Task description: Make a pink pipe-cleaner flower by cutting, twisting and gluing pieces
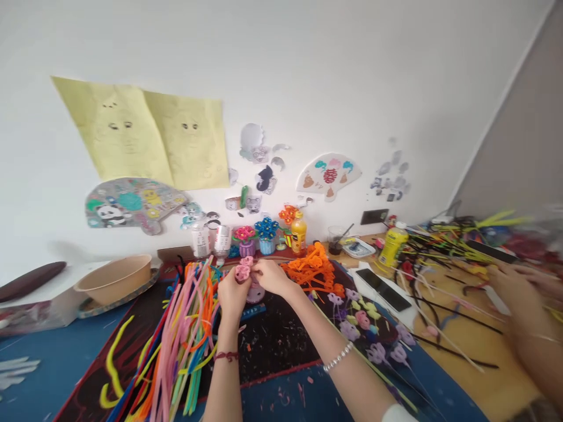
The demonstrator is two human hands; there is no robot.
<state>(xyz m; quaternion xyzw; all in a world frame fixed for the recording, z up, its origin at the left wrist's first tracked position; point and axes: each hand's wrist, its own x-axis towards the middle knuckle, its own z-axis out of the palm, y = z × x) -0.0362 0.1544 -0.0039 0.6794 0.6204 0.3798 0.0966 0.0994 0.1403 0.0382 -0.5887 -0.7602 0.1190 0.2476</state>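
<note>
My left hand [233,293] has its fingers closed round a cluster of pink pipe-cleaner flowers [244,268] with dark centres. From the other side, the fingertips of my right hand [270,275] pinch at the same cluster; exactly what they grip is partly hidden. Just below and behind my hands is a small lilac round piece [255,294], mostly covered by my fingers. To the left of my left hand lies a big bundle of coloured pipe cleaners [176,346]. Orange pipe-cleaner flowers [314,266] are heaped to the right of my right hand.
Along the wall stand drink cans [201,241], a blue flower pot [266,237] and an orange bottle [298,234]. Lilac flowers [349,329], a phone [382,289] and a yellow glue bottle [393,245] lie rightward. Another person's hands [514,293] work at far right.
</note>
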